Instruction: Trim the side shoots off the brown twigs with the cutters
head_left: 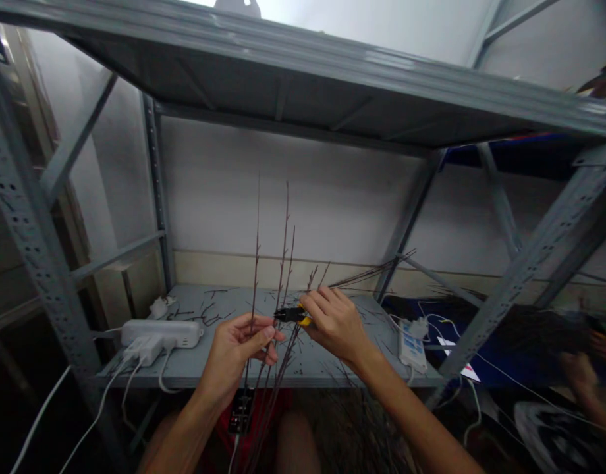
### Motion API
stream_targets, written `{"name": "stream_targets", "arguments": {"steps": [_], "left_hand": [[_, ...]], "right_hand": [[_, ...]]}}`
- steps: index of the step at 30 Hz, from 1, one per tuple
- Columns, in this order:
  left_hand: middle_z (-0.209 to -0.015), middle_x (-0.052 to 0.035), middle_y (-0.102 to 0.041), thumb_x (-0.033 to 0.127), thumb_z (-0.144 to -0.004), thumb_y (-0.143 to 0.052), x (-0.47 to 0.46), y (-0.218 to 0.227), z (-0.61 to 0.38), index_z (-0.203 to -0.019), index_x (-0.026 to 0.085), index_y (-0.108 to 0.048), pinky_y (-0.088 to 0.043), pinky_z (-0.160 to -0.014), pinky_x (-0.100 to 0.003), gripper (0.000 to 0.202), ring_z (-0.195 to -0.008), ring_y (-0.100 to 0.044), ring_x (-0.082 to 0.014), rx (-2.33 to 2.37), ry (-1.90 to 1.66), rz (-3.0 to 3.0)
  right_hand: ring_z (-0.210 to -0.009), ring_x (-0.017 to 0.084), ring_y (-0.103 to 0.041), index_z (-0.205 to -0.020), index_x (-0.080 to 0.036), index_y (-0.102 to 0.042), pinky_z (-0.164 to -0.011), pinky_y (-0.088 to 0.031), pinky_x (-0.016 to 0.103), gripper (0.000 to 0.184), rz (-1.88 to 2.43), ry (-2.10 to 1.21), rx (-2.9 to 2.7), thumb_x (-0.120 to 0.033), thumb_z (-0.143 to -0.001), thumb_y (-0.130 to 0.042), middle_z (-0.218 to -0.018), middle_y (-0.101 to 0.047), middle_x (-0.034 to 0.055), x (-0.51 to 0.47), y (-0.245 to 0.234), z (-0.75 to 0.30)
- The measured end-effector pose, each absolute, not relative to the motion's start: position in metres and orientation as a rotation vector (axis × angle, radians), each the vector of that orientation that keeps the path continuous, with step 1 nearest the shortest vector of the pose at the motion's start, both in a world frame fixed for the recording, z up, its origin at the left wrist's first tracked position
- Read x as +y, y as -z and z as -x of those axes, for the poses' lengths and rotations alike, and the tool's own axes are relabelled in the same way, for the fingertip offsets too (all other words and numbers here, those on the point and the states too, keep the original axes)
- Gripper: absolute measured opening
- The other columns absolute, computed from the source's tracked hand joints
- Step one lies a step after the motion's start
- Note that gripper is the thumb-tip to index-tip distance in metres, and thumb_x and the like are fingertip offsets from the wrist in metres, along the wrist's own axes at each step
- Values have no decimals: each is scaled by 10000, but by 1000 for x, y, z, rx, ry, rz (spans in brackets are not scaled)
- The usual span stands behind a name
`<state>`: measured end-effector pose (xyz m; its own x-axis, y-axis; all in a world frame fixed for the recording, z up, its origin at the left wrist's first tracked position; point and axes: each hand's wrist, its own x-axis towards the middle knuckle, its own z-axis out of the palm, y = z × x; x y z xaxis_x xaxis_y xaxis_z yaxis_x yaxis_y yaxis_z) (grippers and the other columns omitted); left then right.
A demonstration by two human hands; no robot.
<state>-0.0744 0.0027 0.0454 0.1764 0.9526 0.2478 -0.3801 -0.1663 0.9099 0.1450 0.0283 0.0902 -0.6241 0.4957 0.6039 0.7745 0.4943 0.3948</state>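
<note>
My left hand (238,349) grips a bundle of thin reddish-brown twigs (282,263), which stand up past the fingers and trail down below the shelf edge. My right hand (335,322) is shut on a pair of yellow-handled side cutters (292,315). Their black jaws point left and sit close to the left fingertips, at the twigs. Whether the jaws are around a twig, I cannot tell. Many short cut twig bits (224,316) lie scattered on the grey metal shelf (315,361) beneath my hands.
A white power strip (161,333) with plugged-in white cables sits at the shelf's left. Another (412,345) stands at its right end. Perforated steel uprights frame the shelf, with a lower shelf overhead. Dark twigs (530,336) heap on blue material at right, near a co-worker's blurred hand (579,375).
</note>
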Motion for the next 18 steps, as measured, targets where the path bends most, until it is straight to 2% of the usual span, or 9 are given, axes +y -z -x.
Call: {"name": "stream_targets", "arguments": {"steps": [2, 6, 9, 13, 18], "left_hand": [[-840, -70, -795, 297, -831, -790, 4, -43, 74, -945, 144, -702, -573, -518, -242, 211, -554, -666, -127, 676, -1351, -1152], [-842, -69, -790, 324, -794, -821, 11, -37, 73, -953, 143, -709, -584, -524, -239, 266, -581, -682, -134, 712, -1393, -1084], [-853, -83, -798, 338, -746, -856, 15, -34, 73, -943, 137, -715, -601, -548, -254, 315, -606, -706, -153, 749, -1431, -1046], [-873, -109, -809, 362, -704, -882, 18, -33, 72, -970, 124, -732, -624, -588, -291, 387, -636, -727, -180, 771, -1437, -1024], [-897, -125, -818, 372, -690, -889, 15, -35, 71, -1021, 115, -755, -639, -634, -311, 440, -686, -752, -205, 795, -1430, -1008]], "right_hand": [[-828, 226, -540, -924, -211, -614, -715, -333, 359, 66, 1074, 913, -2323, -175, -873, -635, -841, -653, 25, 31, -87, -145], [-789, 196, -546, -902, -228, -596, -675, -320, 343, 144, 1133, 899, -2295, -117, -830, -653, -825, -644, -7, 30, -92, -143], [-834, 215, -553, -953, -215, -592, -685, -322, 349, 128, 1207, 914, -2243, -240, -873, -689, -892, -656, 20, 24, -109, -143], [-914, 245, -551, -1032, -197, -588, -721, -339, 361, 273, 1299, 982, -2205, -420, -909, -687, -977, -662, 61, 18, -140, -144], [-944, 265, -549, -1064, -205, -581, -728, -353, 377, 348, 1365, 1095, -2219, -438, -863, -743, -1014, -647, 61, 13, -172, -141]]}}
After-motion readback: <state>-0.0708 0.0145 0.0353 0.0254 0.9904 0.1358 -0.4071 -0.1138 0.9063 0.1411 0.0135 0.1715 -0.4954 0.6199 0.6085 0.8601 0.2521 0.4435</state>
